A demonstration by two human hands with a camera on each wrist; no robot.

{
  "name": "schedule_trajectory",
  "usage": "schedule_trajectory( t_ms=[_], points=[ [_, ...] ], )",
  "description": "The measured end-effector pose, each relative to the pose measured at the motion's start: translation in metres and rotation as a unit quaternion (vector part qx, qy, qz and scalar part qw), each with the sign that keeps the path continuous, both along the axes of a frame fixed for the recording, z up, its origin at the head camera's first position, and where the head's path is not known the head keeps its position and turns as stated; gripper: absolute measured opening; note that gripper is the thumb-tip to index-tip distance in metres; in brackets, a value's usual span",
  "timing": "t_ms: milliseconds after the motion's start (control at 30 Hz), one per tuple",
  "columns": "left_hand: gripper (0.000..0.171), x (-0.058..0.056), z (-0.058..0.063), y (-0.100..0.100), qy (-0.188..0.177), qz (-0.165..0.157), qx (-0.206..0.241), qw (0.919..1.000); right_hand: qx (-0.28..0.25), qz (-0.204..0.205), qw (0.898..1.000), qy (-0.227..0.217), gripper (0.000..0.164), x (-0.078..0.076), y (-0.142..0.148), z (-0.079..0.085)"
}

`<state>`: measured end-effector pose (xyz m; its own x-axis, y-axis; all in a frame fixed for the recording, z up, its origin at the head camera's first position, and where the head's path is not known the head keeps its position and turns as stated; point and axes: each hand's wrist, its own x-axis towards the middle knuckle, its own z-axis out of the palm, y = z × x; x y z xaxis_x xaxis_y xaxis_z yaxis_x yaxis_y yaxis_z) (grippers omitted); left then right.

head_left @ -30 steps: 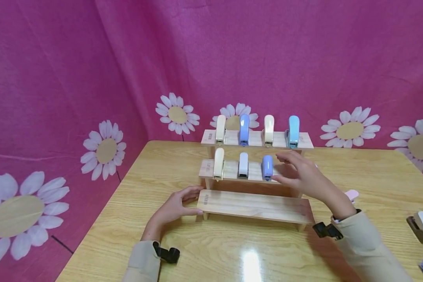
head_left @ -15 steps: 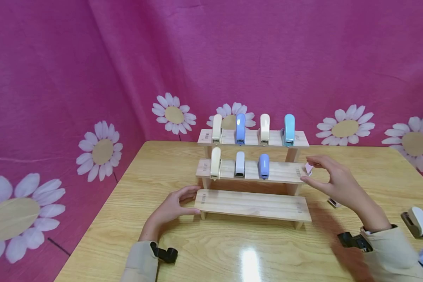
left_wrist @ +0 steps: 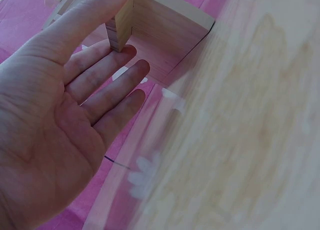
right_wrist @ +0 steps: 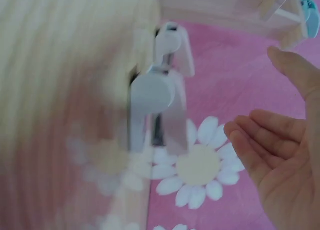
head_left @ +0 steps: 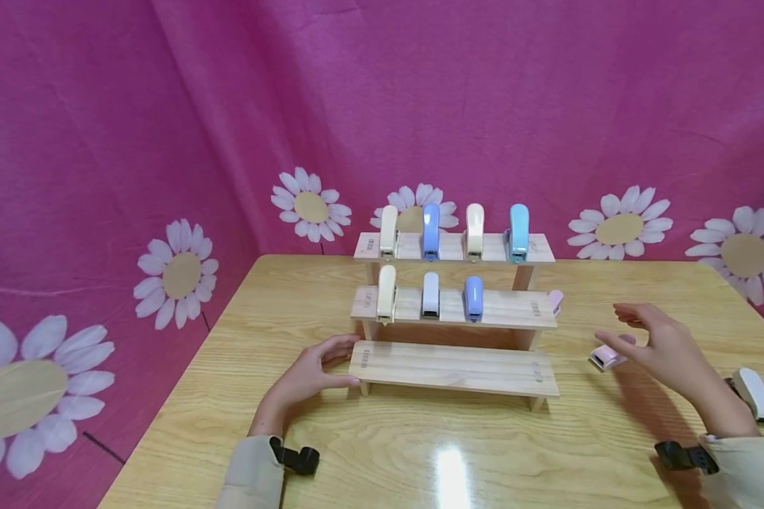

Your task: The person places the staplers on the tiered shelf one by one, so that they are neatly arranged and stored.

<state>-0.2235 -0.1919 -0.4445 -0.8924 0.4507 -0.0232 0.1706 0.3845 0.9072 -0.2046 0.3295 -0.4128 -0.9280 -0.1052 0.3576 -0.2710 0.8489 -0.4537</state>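
Note:
My left hand holds the left end of the lowest tier of a wooden stepped rack, thumb at its front edge and fingers behind. In the left wrist view, the rack's wooden end lies between thumb and fingertips. My right hand hovers right of the rack, holding nothing, fingers loosely bent. Beside its fingertips a pink stapler lies on the table. Another pink stapler is partly behind the middle tier's right end. Two pale staplers, the nearer one blurred, appear in the right wrist view.
Several staplers stand on the top tier, including a light-blue one. The middle tier bears a cream stapler, a white one and a blue-violet one. A white stapler lies far right. A pink flowered curtain hangs behind.
My right hand has moved from beside the blue-violet stapler on the middle tier, rightward past the rack's end, to the pink stapler on the table. My left hand stays at the lowest tier.

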Motion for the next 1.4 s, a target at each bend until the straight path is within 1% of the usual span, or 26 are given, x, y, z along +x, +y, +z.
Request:
schedule_trajectory(
  t_ms=[133,300,400,500,667,800,967,1067,1200,1300,1400],
  points=[
    [0.073,0.006,0.012,0.002,-0.002,-0.003,0.001,1.0,0.011,-0.025,0.999,-0.021,0.065,0.0,0.009,-0.007],
    [0.072,0.008,0.013,0.002,0.001,0.005,0.002,1.0,0.028,-0.05,0.997,-0.053,0.068,0.0,0.013,-0.014],
    [0.072,0.008,0.013,0.002,0.0,0.007,0.002,1.0,0.041,-0.057,0.995,-0.071,0.071,-0.001,0.016,-0.018],
    [0.073,0.008,0.012,0.002,-0.001,0.006,0.001,1.0,0.051,-0.052,0.994,-0.081,0.073,-0.002,0.018,-0.021],
    [0.074,0.007,0.013,0.002,0.001,0.005,-0.002,1.0,0.052,-0.04,0.994,-0.089,0.077,-0.004,0.017,-0.024],
    [0.074,0.007,0.015,0.002,0.005,0.005,-0.005,1.0,0.054,-0.026,0.995,-0.081,0.075,-0.007,0.014,-0.027],
    [0.074,0.007,0.014,0.002,0.002,0.002,-0.003,1.0,0.059,-0.025,0.995,-0.07,0.075,-0.01,0.011,-0.031],
    [0.073,0.007,0.013,0.002,0.002,0.001,-0.003,1.0,0.062,-0.032,0.995,-0.076,0.076,-0.011,0.01,-0.033],
    [0.075,0.001,0.002,0.0,0.004,0.002,-0.001,1.0,0.064,-0.038,0.993,-0.09,0.075,-0.012,0.009,-0.033],
    [0.075,-0.004,-0.008,-0.002,0.008,0.003,-0.004,1.0,0.064,-0.038,0.994,-0.078,0.071,-0.012,0.009,-0.035],
    [0.074,-0.006,-0.012,-0.003,0.012,0.003,-0.007,0.9999,0.06,-0.028,0.997,-0.05,0.067,-0.01,0.009,-0.036]
  ],
)
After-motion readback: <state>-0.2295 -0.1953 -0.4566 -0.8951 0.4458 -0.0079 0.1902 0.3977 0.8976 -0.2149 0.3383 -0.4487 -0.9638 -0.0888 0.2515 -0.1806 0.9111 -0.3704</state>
